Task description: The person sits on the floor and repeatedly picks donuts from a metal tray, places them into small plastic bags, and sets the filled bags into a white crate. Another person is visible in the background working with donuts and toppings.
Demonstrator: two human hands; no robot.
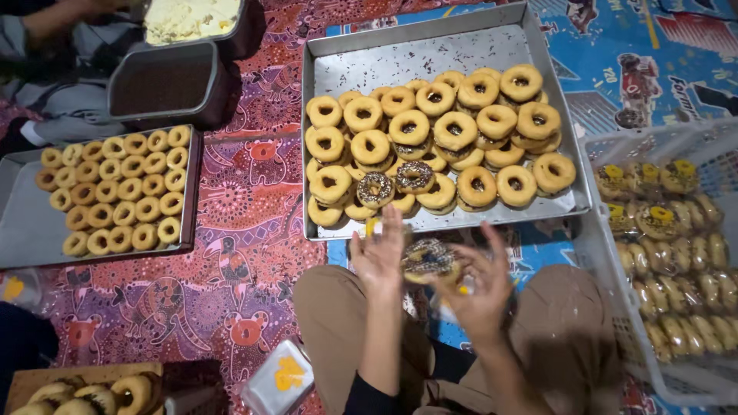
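Clear-wrapped, yellow-labelled doughnut packets point(676, 246) in the white basket point(592, 253) at right; clear yellow-labelled packet stack point(278, 378) bottom centre.

the doughnut point(428, 260) between the hands is tan under dark sprinkles. just beyond it, the silver tray point(415, 58) carries golden-brown doughnuts point(453, 131), two of them dark-sprinkled. left of the grip lies a red patterned mat point(246, 230); right, a white basket point(607, 253).

My hands blur; the left hand point(378, 257) and right hand point(480, 288) half hide the sprinkled doughnut point(427, 260); the white basket point(607, 261) runs off the right edge.
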